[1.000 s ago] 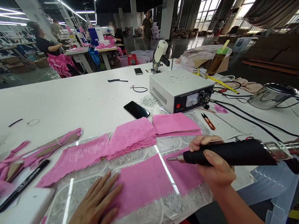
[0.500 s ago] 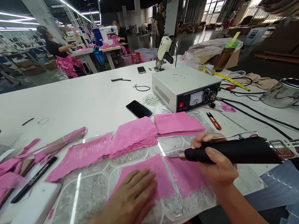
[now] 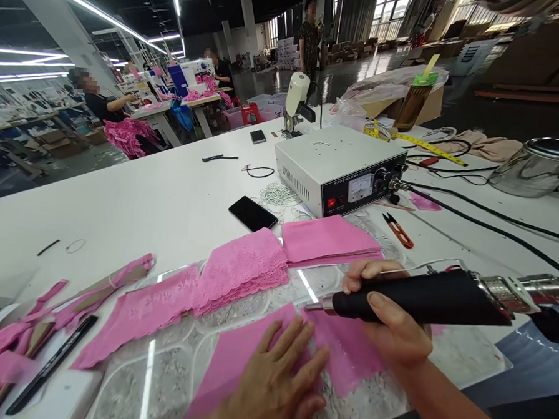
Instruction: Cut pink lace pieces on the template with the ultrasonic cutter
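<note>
Though half-hidden, right fingers point(image 3: 387, 309) closed round black tool point(image 3: 425, 297) — left fingers point(image 3: 312, 366) spread over cloth point(image 3: 231, 359)

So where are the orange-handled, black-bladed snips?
Head view, right of centre: the snips lie beyond the right hand, right of the smooth pink fabric stack.

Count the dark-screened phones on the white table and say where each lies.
2: the near phone, beside the tangle of pale thread; the far phone, left of the small cream machine. More could be hidden behind the grey box.
</note>
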